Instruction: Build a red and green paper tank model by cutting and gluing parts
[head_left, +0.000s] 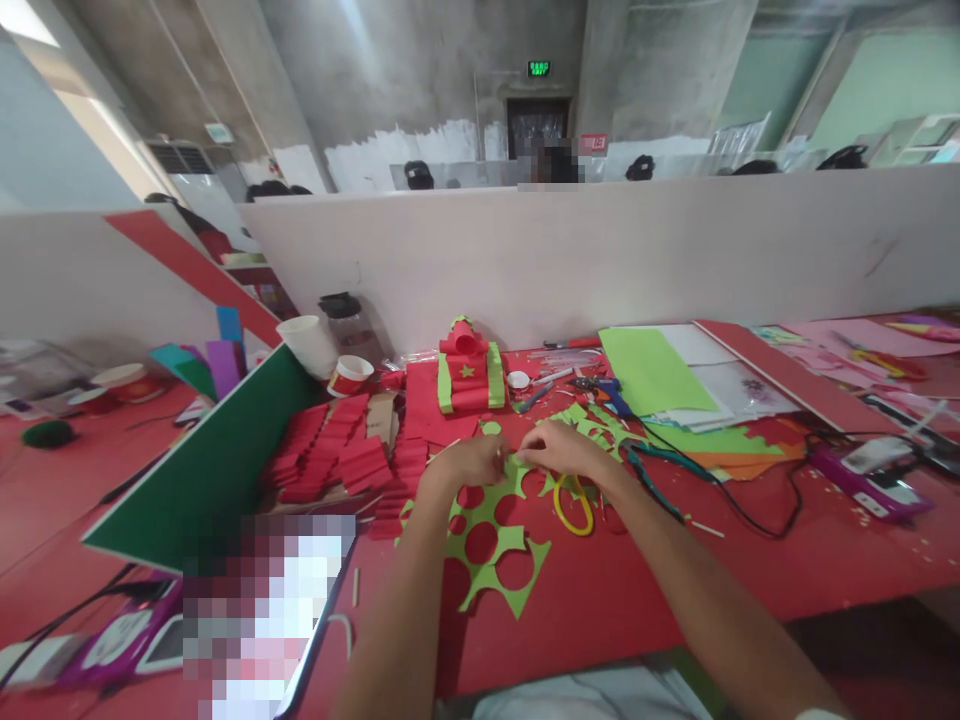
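Note:
My left hand (474,464) is closed over the green paper scraps in the middle of the red table. Close to its right, my right hand (553,446) has its fingers pinched together at the same spot. Whatever lies between the fingertips is too small to name. Green paper with round holes (487,577) spreads below and between the hands. Yellow-handled scissors (574,506) rest on it beside my right forearm. Beyond the hands stands a red and green paper model (469,370) with a star on its front.
Folded red paper strips (364,462) lie left of the hands, beside a leaning green board (202,470). A tablet (281,620) is at the lower left. Teal-handled pliers (660,475), a glue gun (613,396) with its cable and green sheets (656,370) lie on the right.

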